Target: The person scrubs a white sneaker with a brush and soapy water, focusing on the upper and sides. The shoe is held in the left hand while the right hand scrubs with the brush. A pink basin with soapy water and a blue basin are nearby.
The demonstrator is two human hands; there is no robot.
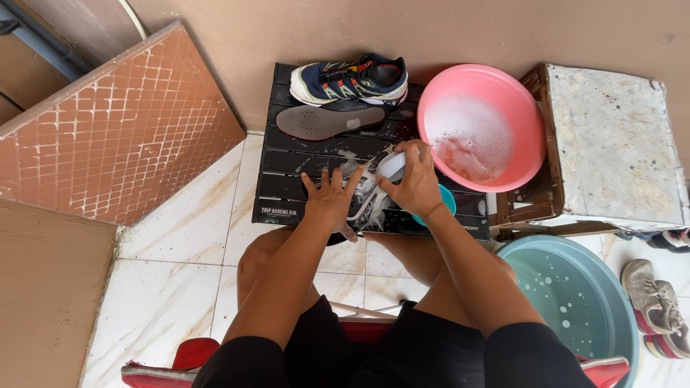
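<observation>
Two bare hands work over a black slatted folding table (302, 162) set on pale marble-look floor tiles, seen from the head camera looking down past the person's knees.

Left hand (328, 197): fingers spread wide, palm pressed flat on a soapy shoe (365, 195) that lies on the table's front slats, pinning it down.

Right hand (415, 183): curled closed around a pale scrubbing brush (392, 167), its head touching the shoe's upper. A small teal bowl (447, 200) sits just beside the right wrist, partly hidden.

Rear of table: one navy running shoe (350, 79) with white sole and orange-green accents, lying on its side; a grey insole (329, 120) with red edge just in front of it.

Table's front edge: a strip of white printed lettering on black, at both the left and right ends.

Right of table: a pink basin (503, 93) holding white suds, propped against a weathered wooden stool (611, 144) with a whitish top. Below it, a grey-blue basin (607, 287) of water with scattered bubbles.

Far right edge: a worn grey shoe (650, 294) on the floor.

Left: a terracotta patterned tile panel (115, 129) leaning on the wall.
</observation>
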